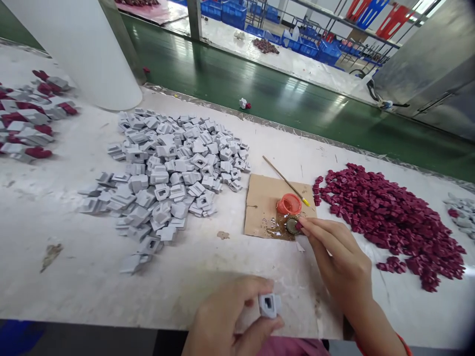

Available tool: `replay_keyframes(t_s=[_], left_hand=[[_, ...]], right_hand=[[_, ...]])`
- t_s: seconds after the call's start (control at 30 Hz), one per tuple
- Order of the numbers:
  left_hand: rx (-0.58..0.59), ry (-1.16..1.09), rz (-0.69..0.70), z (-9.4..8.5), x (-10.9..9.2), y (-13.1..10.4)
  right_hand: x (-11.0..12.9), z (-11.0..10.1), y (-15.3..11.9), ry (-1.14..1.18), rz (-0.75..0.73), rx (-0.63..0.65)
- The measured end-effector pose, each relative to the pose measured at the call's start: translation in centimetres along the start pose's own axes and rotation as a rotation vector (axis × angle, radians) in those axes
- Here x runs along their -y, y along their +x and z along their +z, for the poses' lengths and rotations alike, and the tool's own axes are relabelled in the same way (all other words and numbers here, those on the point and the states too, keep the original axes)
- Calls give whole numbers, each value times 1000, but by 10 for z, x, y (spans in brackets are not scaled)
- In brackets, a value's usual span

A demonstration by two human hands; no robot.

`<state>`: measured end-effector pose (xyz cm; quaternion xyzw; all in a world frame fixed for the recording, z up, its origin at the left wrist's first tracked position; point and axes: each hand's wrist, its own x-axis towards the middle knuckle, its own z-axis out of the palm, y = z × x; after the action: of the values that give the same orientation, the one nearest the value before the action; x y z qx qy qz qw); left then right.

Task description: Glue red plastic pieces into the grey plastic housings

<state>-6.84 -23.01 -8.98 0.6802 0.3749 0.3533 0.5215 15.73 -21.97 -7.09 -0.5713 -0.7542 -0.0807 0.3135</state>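
Observation:
Between thumb and fingers, my left hand (pixel 232 311) holds a grey plastic block (pixel 268 305) with a square hole, close to the table's front edge. My right hand (pixel 339 254) pinches a small maroon piece (pixel 299 225) at a round metal cap (pixel 292 226). The cap lies on a brown cardboard sheet (pixel 256 212) with wet, shiny liquid around it. Just behind it is an open red cup (pixel 289 203). A thin stick (pixel 284 178) with a yellow tip lies partly on the cardboard.
A heap of grey blocks (pixel 178 163) covers the left-centre table; maroon pieces (pixel 389 212) are piled at right. Mixed grey and maroon parts (pixel 29 116) lie far left, beside a white column (pixel 92 54). A green conveyor belt (pixel 222 79) runs behind.

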Motion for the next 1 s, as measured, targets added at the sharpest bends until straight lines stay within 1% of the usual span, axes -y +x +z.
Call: replay_keyframes(t_s=[0.07, 0.1, 0.13, 0.23, 0.3, 0.37, 0.43, 0.6, 0.77, 0.9, 0.93, 1.0], left_hand=[[-52, 207, 214, 0, 4, 5], [-82, 284, 275, 1, 6, 7], [-111, 344, 298, 3, 7, 9], [-162, 420, 277, 8, 10, 11], [-179, 422, 266, 10, 11, 10], [-187, 418, 261, 11, 11, 9], [-178, 408, 256, 10, 11, 9], [-129, 373, 271, 5, 9, 12], [-89, 381, 260, 3, 6, 15], [-82, 379, 250, 2, 8, 14], [-78, 383, 250, 1, 8, 13], [-59, 405, 260, -2, 11, 11]], right_hand=[[5, -3, 1, 14, 26, -19], [10, -5, 0, 46, 63, -28], [16, -7, -2, 101, 121, -42], [39, -12, -14, 363, 338, -56], [54, -11, -24, 511, 397, -40], [64, -7, -33, 566, 392, -5], [68, -3, -39, 549, 362, 4], [65, 2, -42, 496, 259, 27], [63, -1, -43, 474, 221, 99], [63, 1, -45, 460, 194, 137], [64, 2, -45, 444, 176, 135], [66, 5, -46, 395, 136, 91]])
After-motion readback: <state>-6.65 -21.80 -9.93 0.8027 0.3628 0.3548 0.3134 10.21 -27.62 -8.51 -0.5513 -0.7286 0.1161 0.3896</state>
